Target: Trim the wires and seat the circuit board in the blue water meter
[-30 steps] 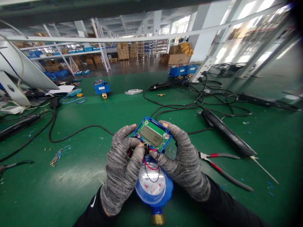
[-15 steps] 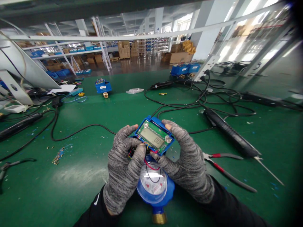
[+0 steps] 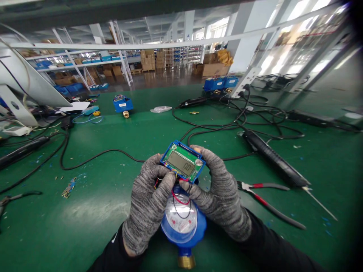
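Between my hands is a blue-framed LCD display module (image 3: 181, 162) with a green circuit board, its screen showing digits like 0.0. My left hand (image 3: 151, 200), in a grey knit glove with bare fingertips, grips its left side, thumb at the lower edge. On the right side my right hand (image 3: 218, 192), gloved the same way, holds the frame with thumb below and fingers at the top corner. Under the module lies a blue water meter (image 3: 183, 221) with a clear round dial cover and a brass threaded end. Red and black wires loop from the module over the dial.
Red-handled pliers (image 3: 266, 194) and a black electric screwdriver (image 3: 275, 158) lie to the right, among tangled black cables. Another blue meter unit (image 3: 123, 104) stands at the back left. Small screws (image 3: 69, 187) are scattered on the left. A power strip (image 3: 246, 81) leans at the back.
The display module has tilted so its upper side edge shows more, and the left fingers have drawn lower behind it. The view has shifted slightly.
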Demonstrator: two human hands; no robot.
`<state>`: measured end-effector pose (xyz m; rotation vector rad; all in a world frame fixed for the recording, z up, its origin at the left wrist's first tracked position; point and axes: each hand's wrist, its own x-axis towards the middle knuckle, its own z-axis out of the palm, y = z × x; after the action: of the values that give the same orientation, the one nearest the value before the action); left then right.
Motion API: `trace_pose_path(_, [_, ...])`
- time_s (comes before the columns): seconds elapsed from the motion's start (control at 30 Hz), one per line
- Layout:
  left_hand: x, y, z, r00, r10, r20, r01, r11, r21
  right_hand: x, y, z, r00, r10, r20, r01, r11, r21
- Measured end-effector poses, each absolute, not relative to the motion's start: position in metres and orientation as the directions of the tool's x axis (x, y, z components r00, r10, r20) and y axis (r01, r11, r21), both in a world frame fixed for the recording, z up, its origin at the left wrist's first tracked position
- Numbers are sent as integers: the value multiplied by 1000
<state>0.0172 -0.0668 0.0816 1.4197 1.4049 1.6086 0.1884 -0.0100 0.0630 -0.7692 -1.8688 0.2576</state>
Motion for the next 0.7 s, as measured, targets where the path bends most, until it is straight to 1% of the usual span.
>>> trace_pose_path(0.07, [17,-66,82,-291,890,351,272,-275,922,186,-10,62,-229,652,723,377,744,-551])
trace_pose_path(0.2, [16,-63,81,-266,906,329,275,-256,927,181,-9,60,-222,702,676,302,709,-637])
trace_pose_path(0.27, [15,-62,80,-284,895,343,319,-249,914,179,-8,58,-214,727,653,260,686,-679])
trace_pose_path(0.37, [14,-63,80,-313,855,413,424,-263,867,179,-7,57,-200,739,643,225,674,-704])
trace_pose_path(0.47, [13,-66,84,-321,796,514,492,-324,808,181,-6,58,-190,725,662,254,688,-680])
trace_pose_path(0.5, [12,-67,86,-323,759,566,533,-348,771,182,-6,59,-190,717,671,274,695,-665])
trace_pose_path(0.57, [9,-68,89,-280,670,688,654,-391,647,184,-7,61,-203,699,685,294,711,-638])
trace_pose_path(0.63, [5,-67,91,-162,597,786,755,-437,488,184,-8,62,-217,686,695,303,724,-620])
trace_pose_path(0.7, [1,-66,92,-46,564,824,792,-482,375,184,-9,63,-224,679,699,309,730,-610])
